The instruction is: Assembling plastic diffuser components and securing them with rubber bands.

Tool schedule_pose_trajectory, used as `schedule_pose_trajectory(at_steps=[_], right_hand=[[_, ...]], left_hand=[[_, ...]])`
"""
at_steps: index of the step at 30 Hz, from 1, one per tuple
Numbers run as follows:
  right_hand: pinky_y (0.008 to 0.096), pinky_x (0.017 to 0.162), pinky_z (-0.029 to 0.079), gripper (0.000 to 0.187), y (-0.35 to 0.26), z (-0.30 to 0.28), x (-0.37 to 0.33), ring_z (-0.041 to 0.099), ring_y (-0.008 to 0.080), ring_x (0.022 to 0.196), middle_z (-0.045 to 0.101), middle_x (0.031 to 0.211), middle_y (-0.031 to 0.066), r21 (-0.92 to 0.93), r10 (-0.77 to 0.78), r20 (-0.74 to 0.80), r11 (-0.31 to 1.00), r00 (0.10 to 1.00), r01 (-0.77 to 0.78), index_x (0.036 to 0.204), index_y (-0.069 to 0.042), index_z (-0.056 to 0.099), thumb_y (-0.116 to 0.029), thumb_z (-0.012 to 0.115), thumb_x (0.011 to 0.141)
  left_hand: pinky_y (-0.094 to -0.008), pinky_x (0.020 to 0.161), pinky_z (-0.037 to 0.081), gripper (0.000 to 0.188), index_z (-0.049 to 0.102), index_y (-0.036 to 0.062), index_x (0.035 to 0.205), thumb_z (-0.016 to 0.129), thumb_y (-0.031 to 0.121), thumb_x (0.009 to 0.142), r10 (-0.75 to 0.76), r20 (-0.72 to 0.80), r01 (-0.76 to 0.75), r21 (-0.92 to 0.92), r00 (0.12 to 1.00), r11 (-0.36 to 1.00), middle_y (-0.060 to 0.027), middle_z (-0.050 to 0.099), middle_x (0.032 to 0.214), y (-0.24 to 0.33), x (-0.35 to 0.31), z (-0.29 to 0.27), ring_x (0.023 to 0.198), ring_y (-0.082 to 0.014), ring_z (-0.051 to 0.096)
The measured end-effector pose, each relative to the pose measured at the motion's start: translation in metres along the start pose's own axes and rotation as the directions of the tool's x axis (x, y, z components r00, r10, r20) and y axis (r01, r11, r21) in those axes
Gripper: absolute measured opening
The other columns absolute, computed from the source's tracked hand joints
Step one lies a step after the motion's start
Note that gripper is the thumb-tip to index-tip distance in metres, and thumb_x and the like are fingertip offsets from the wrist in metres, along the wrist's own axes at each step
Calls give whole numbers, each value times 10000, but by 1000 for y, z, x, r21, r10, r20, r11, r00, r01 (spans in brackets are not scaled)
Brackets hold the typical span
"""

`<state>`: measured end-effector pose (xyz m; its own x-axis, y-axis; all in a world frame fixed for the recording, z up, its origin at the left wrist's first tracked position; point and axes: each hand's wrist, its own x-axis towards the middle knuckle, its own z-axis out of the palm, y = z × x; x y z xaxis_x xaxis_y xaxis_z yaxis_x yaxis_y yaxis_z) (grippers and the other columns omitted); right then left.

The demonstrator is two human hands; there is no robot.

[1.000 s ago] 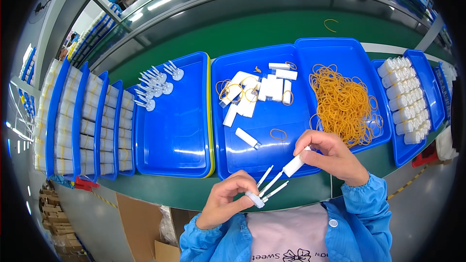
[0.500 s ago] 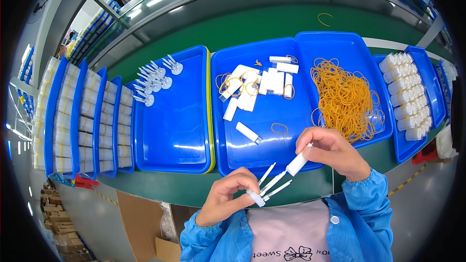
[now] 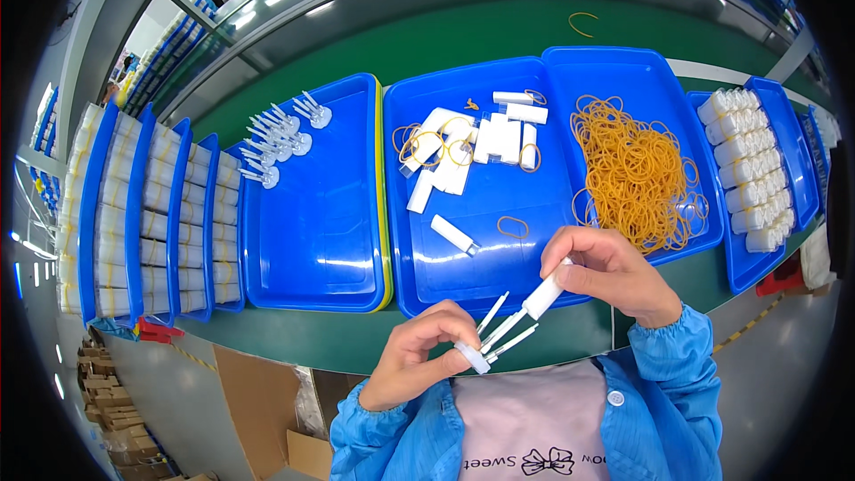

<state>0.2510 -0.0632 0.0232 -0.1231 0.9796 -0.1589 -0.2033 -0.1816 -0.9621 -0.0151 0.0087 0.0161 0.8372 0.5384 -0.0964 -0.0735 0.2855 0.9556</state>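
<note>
My left hand (image 3: 419,356) pinches the pale round base (image 3: 472,357) of a small pronged piece, its several thin white prongs pointing up and to the right. Between the fingertips of my right hand (image 3: 614,274) is a white tube-like sleeve (image 3: 542,297), its lower end meeting the tip of one prong. Whether the prong has entered the sleeve cannot be made out. Both hands are over the near table edge, in front of the middle blue tray (image 3: 445,281). Similar white sleeves (image 3: 499,138) lie loose in that tray, with a few rubber bands (image 3: 513,227) among them.
To the left, a blue tray (image 3: 312,240) holds more pronged pieces (image 3: 278,134) at its back corner. A pile of orange rubber bands (image 3: 628,174) fills much of the right tray. Banded white bundles fill tilted trays (image 3: 134,214) at far left and a tray (image 3: 744,278) at right.
The view has shifted slightly, so the trays sit a little higher. My hands keep nearly the same pose, with the sleeve still at the prong tip.
</note>
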Motion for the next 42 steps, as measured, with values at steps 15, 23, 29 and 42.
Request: schedule_pose_trajectory(at_steps=[15, 23, 29, 42], right_hand=[[304, 836, 400, 124, 0, 12, 0, 525, 166, 898, 621, 896, 48, -255, -109, 73, 959, 991, 125, 945, -32, 649, -138, 614, 891], [335, 846, 408, 129, 6, 31, 1, 548, 219, 916, 633, 911, 68, -341, -113, 144, 927, 983, 156, 955, -47, 651, -146, 625, 878], [393, 896, 407, 313, 7, 27, 46, 568, 277, 970, 620, 981, 94, -543, -405, 187, 716, 895, 438, 1123, -59, 592, -194, 656, 848], [345, 754, 445, 238, 25, 34, 105, 593, 219, 869, 611, 906, 97, -750, -403, 79, 579, 912, 320, 1088, -22, 608, -106, 600, 865]], left_hand=[[-293, 750, 460, 144, 674, 33, 899, 736, 37, 769, 141, -61, -105, 400, 988, 910, -71, 630, 896, -6, 0, 4, 836, -173, 590], [-280, 710, 483, 211, 665, 27, 875, 781, 9, 699, 275, -222, -155, 440, 936, 885, -91, 657, 877, -27, -6, 15, 796, -179, 624], [-276, 712, 482, 207, 666, 24, 843, 785, -6, 676, 341, -294, -113, 587, 893, 802, -84, 653, 851, 1, -10, 7, 781, -177, 623], [-275, 682, 483, 171, 694, 4, 838, 741, -57, 686, 479, -511, -114, 590, 714, 799, -83, 644, 846, 4, -28, -1, 766, -171, 605]])
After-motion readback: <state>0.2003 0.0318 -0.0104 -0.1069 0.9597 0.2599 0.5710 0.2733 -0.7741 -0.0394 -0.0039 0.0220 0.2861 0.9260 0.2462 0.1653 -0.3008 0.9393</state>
